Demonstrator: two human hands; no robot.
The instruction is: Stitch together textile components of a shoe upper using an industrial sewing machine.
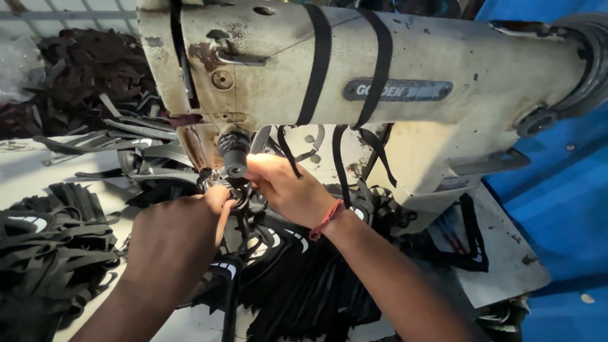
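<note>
Head view: left hand (174, 237) and right hand (285, 190), each grip pinched on the black strap (237, 218) under the sewing machine (380, 82) needle; best kept taut and flat.

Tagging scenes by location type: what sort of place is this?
Probably a small stitching workshop: a worn cream industrial sewing machine, heaps of cut black straps on the white table, both hands at the needle.

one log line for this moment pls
left hand: pinching black strap piece at presser foot | right hand: steadying it from behind | sewing machine: worn, cream | strap piles: left
</note>
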